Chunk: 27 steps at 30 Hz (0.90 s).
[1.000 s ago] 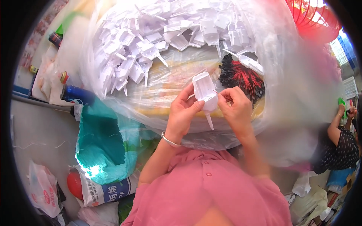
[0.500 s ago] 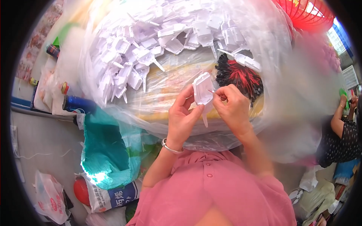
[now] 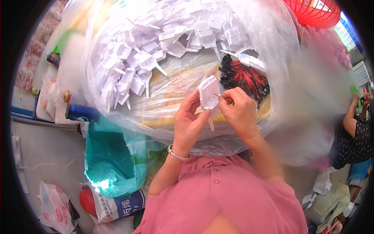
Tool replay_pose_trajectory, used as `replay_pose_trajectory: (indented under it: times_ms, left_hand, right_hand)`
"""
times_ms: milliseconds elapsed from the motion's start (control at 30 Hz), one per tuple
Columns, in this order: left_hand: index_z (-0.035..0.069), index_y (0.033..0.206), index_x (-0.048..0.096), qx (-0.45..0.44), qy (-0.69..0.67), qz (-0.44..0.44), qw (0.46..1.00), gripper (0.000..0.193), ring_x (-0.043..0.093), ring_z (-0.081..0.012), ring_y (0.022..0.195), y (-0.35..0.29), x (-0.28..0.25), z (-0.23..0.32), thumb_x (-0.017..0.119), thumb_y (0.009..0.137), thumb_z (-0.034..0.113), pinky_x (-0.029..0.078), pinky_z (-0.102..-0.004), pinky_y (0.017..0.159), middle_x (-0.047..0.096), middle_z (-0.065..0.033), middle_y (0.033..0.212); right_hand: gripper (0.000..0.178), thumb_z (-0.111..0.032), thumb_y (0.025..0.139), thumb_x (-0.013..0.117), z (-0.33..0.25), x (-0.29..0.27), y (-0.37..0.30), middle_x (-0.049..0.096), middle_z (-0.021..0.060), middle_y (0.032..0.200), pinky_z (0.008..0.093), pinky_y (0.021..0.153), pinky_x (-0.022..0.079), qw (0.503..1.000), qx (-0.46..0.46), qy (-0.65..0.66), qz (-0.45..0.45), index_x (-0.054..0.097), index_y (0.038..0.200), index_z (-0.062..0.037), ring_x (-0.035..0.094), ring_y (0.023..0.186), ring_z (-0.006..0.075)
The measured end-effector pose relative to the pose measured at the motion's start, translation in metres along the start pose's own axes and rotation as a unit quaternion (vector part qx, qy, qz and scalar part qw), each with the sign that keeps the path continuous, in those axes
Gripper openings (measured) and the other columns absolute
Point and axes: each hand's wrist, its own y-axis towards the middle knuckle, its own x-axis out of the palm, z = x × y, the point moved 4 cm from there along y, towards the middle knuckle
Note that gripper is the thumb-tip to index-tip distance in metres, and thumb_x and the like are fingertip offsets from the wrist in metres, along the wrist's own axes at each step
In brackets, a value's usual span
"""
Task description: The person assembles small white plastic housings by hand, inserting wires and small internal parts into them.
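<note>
My left hand (image 3: pixel 188 120) grips a white plastic housing (image 3: pixel 209 93), shaped like a shallow open box with a narrow stem pointing down. Its hollow side faces right. Close beside the opening, my right hand (image 3: pixel 239 110) pinches a thin dark red wire (image 3: pixel 220 96), whose tip reaches the housing's edge. Most of that wire is hidden by my fingers. Just beyond my right hand lies a bundle of red and black wires (image 3: pixel 249 80). A heap of similar white housings (image 3: pixel 156 46) covers the far and left parts of the plastic-covered work surface (image 3: pixel 175 84).
A teal woven sack (image 3: pixel 111 156) hangs open at the left below the work surface. Blue cans (image 3: pixel 82 111) lie at its left edge. A red plastic basket (image 3: pixel 315 13) stands far right. Another person's arm (image 3: pixel 350 121) shows at the right edge. Bags (image 3: pixel 56 208) lie on the floor.
The view has shifted slightly. My hands hold almost the same pose, with the wire still at the housing's edge.
</note>
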Motion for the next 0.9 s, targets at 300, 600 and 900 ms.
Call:
replay_pose_trajectory:
  times_ms: [300,600,900]
  left_hand:
    - [-0.001,0.132,0.037,0.002,0.012,-0.001,1.0,0.058,0.048,-0.021,0.117,-0.003,0.0026,0.0,0.058,0.079,-0.011,0.052,-0.0303,0.088,0.046,-0.0109,0.124]
    - [0.0,0.131,0.04,0.016,0.029,-0.001,0.999,0.057,0.048,-0.0194,0.116,-0.0032,0.0029,-0.003,0.058,0.078,-0.012,0.053,-0.0262,0.081,0.044,-0.0084,0.123]
    - [-0.002,0.132,0.038,0.016,0.086,0.004,0.996,0.058,0.048,-0.0204,0.117,-0.0048,0.0027,-0.0007,0.056,0.078,-0.014,0.051,-0.0294,0.087,0.048,-0.0131,0.125]
  right_hand:
    - [0.005,-0.009,0.074,0.062,0.0008,0.0005,-0.001,0.057,0.0068,0.072,0.0348,0.052,0.046,1.0,0.014,0.015,0.005,0.059,0.074,-0.006,0.059,0.059,0.0249]
    - [0.006,-0.011,0.074,0.062,-0.0017,0.0002,-0.0011,0.056,0.0072,0.071,0.0358,0.051,0.045,1.0,0.007,-0.005,-0.001,0.058,0.073,-0.0063,0.057,0.057,0.026]
    - [0.006,-0.011,0.074,0.062,-0.0024,0.0024,-0.0011,0.056,0.0073,0.072,0.0364,0.051,0.045,1.0,0.009,0.0,0.019,0.059,0.073,-0.0067,0.057,0.057,0.027]
